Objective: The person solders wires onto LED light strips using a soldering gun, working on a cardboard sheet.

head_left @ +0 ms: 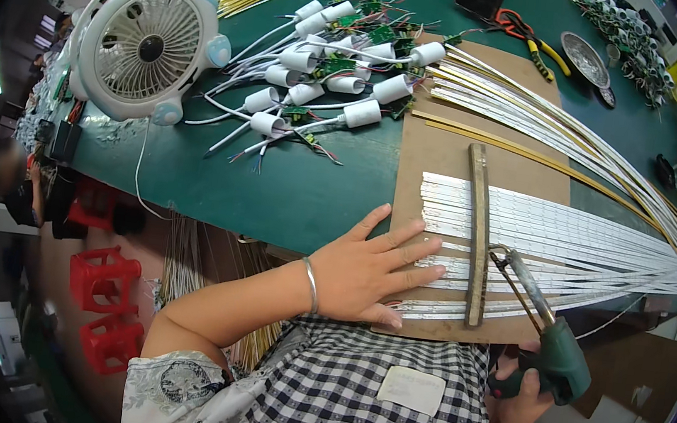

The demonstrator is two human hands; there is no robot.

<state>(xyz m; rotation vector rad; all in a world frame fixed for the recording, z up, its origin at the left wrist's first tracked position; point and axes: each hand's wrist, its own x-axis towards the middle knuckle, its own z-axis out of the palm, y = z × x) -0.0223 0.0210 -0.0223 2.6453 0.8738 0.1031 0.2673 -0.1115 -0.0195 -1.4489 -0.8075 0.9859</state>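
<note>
My left hand [365, 273] lies with fingers spread over the left ends of a fanned row of white LED strips [538, 222]. A narrow, worn bar [477, 236] rests across these strips, just right of my fingers. My right hand [524, 397] is wrapped around the handle of a green soldering gun [562, 362]. The gun's metal barrel points up and left, its bent tip near the bar; whether it touches anything I cannot tell. Under the strips is a brown board [445, 153] at the table's near edge.
White lamp sockets with wires and green circuit boards [320, 76] are heaped behind my left hand. A fan [148, 48] stands at the left. More strips [532, 121], pliers [540, 51] and a metal dish [585, 60] lie farther back. Red stools [105, 277] stand on the floor.
</note>
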